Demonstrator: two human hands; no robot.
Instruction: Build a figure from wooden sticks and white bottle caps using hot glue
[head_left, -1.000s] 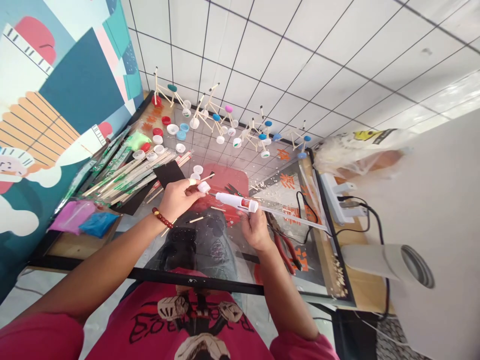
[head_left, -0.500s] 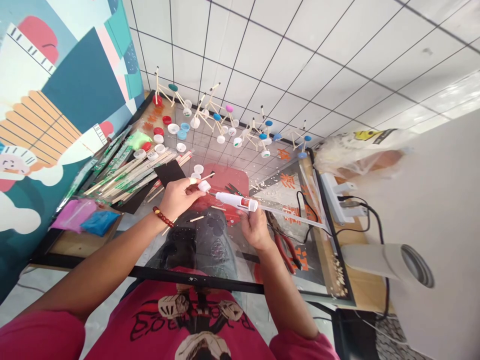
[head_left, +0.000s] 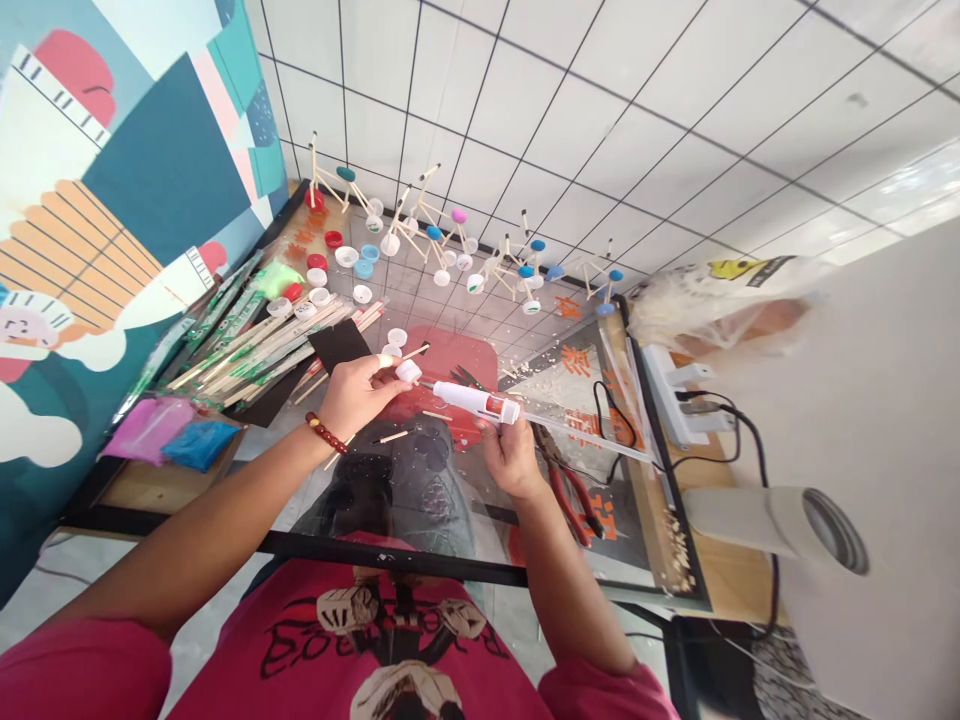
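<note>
While the left hand (head_left: 358,395) pinches a white cap (head_left: 408,371) in its fingers, the right hand (head_left: 511,460) wraps around a glue gun (head_left: 472,401) lying sideways, its tip pointing left, just beside the cap.

A table (head_left: 731,590) fills the lower middle of the view, its top mostly covered by a clear, black-edged mat (head_left: 420,490) over printed paper. At the far end stand small frames (head_left: 420,235) built from wooden sticks and bottle caps, with loose red, white and blue bottle caps (head_left: 337,265) just beside them. Bundled wooden sticks (head_left: 255,350) in green-printed wrappers lie along the left side, next to a black card (head_left: 337,345) and pink and blue packets (head_left: 169,435). On the right lie red-handled pliers (head_left: 570,500), a white power strip (head_left: 675,395), a plastic bag (head_left: 712,305) and scattered wood shavings (head_left: 679,545).
</note>
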